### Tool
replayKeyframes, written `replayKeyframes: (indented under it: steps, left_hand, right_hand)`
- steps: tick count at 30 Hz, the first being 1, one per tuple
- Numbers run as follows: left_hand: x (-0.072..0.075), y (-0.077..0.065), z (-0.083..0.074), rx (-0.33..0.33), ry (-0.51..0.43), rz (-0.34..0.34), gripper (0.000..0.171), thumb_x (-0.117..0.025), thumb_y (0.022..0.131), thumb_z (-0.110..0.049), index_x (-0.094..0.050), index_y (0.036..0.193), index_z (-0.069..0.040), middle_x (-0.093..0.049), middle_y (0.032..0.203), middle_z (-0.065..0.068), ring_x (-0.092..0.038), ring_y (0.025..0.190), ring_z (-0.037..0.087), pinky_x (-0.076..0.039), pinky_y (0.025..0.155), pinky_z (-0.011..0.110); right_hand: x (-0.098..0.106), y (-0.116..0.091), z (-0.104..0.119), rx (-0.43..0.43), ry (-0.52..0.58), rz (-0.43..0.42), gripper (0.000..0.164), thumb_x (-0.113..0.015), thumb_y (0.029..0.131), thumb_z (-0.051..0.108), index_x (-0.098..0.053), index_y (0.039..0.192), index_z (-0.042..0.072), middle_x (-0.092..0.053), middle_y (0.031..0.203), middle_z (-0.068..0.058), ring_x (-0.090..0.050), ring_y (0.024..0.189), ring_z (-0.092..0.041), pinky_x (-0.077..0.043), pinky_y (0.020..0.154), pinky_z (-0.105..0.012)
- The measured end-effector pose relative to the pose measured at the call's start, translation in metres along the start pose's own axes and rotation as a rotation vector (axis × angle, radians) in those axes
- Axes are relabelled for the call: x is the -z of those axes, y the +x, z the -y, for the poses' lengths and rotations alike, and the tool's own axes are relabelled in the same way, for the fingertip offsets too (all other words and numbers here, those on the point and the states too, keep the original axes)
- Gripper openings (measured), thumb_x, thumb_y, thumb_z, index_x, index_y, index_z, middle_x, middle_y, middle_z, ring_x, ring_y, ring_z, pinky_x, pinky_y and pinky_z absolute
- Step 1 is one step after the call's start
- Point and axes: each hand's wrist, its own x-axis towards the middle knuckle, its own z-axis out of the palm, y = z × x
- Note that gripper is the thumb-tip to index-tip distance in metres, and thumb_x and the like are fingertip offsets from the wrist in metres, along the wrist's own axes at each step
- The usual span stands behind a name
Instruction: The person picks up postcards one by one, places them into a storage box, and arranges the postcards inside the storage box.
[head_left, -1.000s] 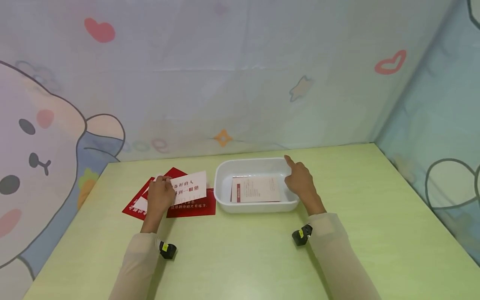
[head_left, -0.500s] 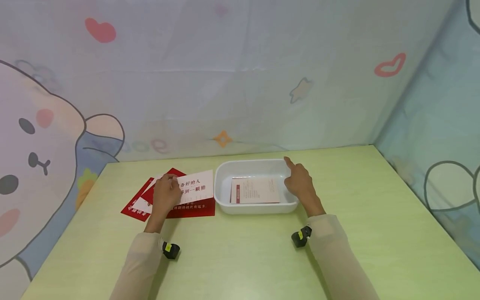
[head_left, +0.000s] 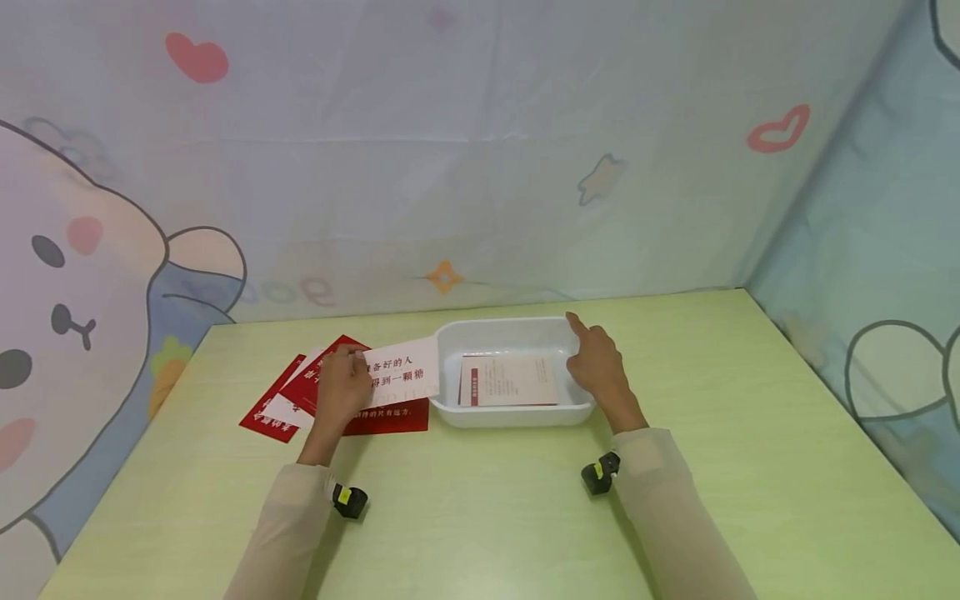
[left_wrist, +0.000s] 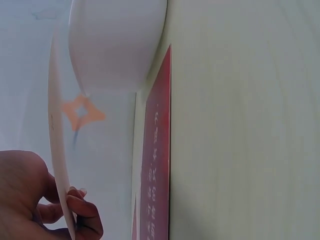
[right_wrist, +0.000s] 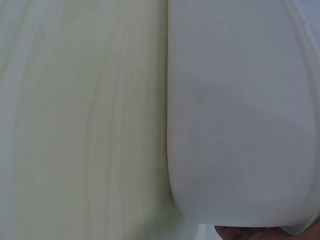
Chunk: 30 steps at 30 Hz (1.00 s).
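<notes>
My left hand (head_left: 345, 390) pinches the left end of a white card (head_left: 401, 371) printed with dark characters. The card is lifted above the red cards, and its right end overlaps the left rim of a white plastic tray (head_left: 517, 414). In the left wrist view, thumb and fingers (left_wrist: 84, 212) close on the card's edge, and the card bends slightly. A pale card with a red strip (head_left: 513, 381) lies inside the tray. At the tray's right end my right hand (head_left: 602, 367) grips the rim, index finger stretched along the far corner.
Left of the tray, a red card with white characters (head_left: 386, 419) lies on the light green table (head_left: 480, 508). More red and white cards (head_left: 277, 412) overlap farther left. A cartoon-printed cloth (head_left: 480, 167) hangs behind the table.
My left hand has carried the white card rightward, from over the red cards to the tray's left rim. The right hand stays on the tray.
</notes>
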Motion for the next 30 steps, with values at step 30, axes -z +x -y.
replayKeyframes:
  steps: [30]
  left_hand:
    - [-0.030, 0.002, -0.052, -0.065, -0.059, 0.007, 0.032, -0.039, 0.093, 0.002, -0.051, 0.122, 0.007, -0.046, 0.110, 0.026, -0.047, 0.091, 0.031, -0.051, 0.070, 0.043]
  right_hand:
    - [-0.001, -0.001, 0.006, -0.018, 0.004, 0.005, 0.072, -0.051, 0.079, -0.007, -0.029, 0.146, 0.005, -0.047, 0.119, -0.034, -0.050, 0.095, -0.040, -0.047, 0.080, -0.057]
